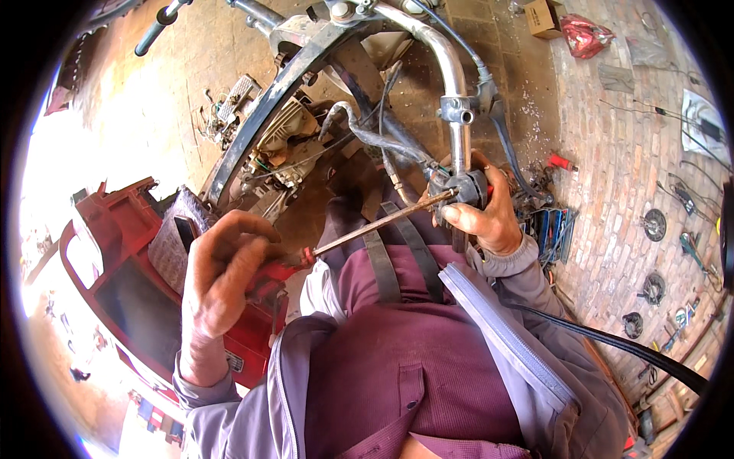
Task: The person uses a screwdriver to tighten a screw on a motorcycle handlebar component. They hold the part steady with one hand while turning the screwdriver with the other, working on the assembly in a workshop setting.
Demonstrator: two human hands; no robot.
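Observation:
My left hand (222, 268) is closed around the red handle of a long screwdriver (375, 226). Its metal shaft runs up and right to a black switch housing (459, 187) on the chrome handlebar (451, 84) of a stripped motorcycle. My right hand (489, 218) wraps around that housing at the bar's end, thumb beside the screwdriver tip. The tip meets the housing just under the bar. Black cables and hoses (367, 134) hang from the bar toward the frame.
A red body panel (115, 260) lies low at the left. The bike's black frame tube (267, 99) and bare wiring sit ahead. On the brick floor at the right are scattered tools (547, 222), round parts (654, 224), a cardboard box (544, 17) and a red bag (585, 34).

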